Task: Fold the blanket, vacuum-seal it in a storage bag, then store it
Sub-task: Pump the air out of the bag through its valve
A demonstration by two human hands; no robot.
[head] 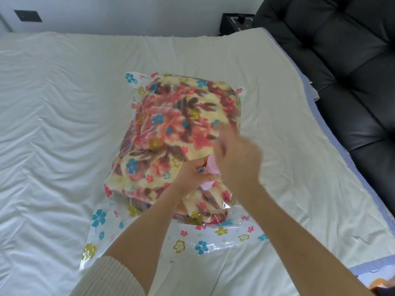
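White bed sheet (64,124) below, black padded headboard (342,60) at right. Folded blanket (181,116) already inside clear flowered bag (192,242), lying mid-bed. Left hand (190,176) curled round pink piece (210,167) atop bag, probably steadying it. Right hand (239,159) blurred just above; cannot tell finger state.

White-sheeted bed (64,107), black headboard (342,67), perhaps leather

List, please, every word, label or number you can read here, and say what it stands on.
No text is readable.
On the storage bag: flower prints only, no words.
On the black box beyond the bed: white marks, too blurred to read.
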